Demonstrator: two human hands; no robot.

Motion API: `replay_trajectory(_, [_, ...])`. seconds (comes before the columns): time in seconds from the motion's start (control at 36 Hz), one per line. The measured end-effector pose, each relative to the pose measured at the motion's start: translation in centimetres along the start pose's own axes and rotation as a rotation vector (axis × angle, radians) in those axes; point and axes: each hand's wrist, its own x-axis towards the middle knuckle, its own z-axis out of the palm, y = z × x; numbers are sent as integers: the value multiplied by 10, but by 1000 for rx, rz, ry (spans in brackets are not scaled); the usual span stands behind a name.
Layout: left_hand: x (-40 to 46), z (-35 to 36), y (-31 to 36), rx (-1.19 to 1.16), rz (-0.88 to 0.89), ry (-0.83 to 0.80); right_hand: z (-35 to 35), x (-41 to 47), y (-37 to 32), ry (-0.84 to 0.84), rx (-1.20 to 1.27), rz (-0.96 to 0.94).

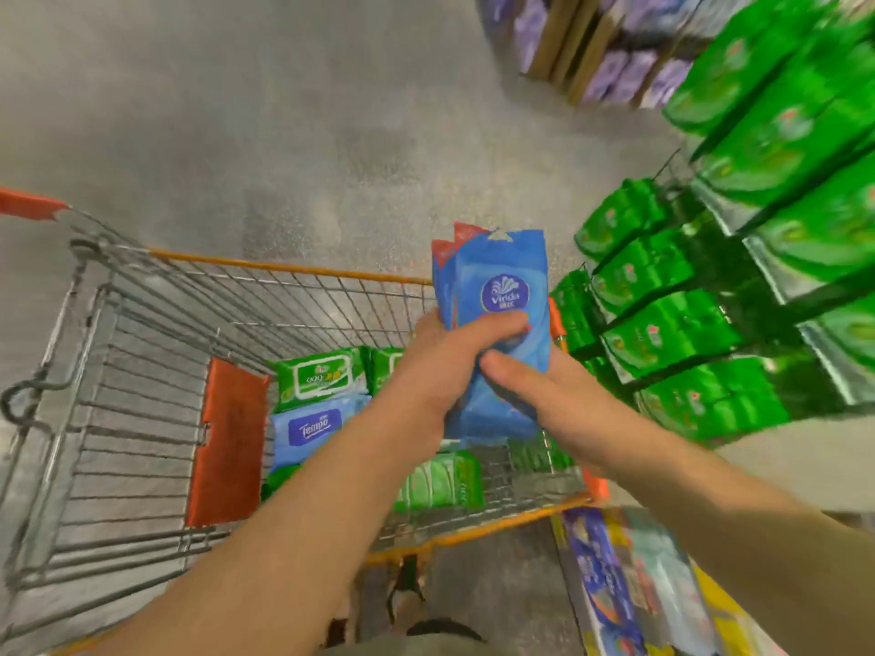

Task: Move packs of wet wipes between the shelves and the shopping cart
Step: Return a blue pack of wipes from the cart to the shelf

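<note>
A bundle of blue Vinda wet wipe packs (502, 277) stands upright above the right end of the shopping cart (142, 371). My left hand (440, 366) grips the bundle from the left, fingers curled across its front. My right hand (554, 395) holds its lower right side, thumb on the front. In the cart's basket lie a green wipes pack (322, 376), a blue Tempo pack (312, 430) and another green pack (440, 482). Green packs (672, 333) hang in rows on the shelf at the right.
The cart has orange trim and an orange child-seat flap (227, 442). Purple packs (629, 73) fill a far shelf at the top right. Colourful packs (629, 584) lie low at the bottom right. Grey floor (284, 134) stretches beyond the cart.
</note>
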Motion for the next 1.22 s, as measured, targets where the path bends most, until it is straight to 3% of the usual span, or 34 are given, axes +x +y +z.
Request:
replay_trajectory(0.36, [-94, 64, 14, 186, -10, -365, 28, -133, -21, 495, 146, -235])
replay_trajectory(0.53, [-116, 88, 0, 328, -17, -513, 33, -191, -33, 659, 386, -305])
replay_trajectory(0.72, [-154, 145, -29, 232, -60, -688, 35, -267, -42, 729, 392, -434])
replay_trajectory(0.89, [-204, 204, -65, 224, -55, -859, 13, -349, -44, 938, 291, -479])
replay_trajectory(1.22, [-289, 310, -143, 329, -20, -1136, -34, -514, -20, 1041, 273, -603])
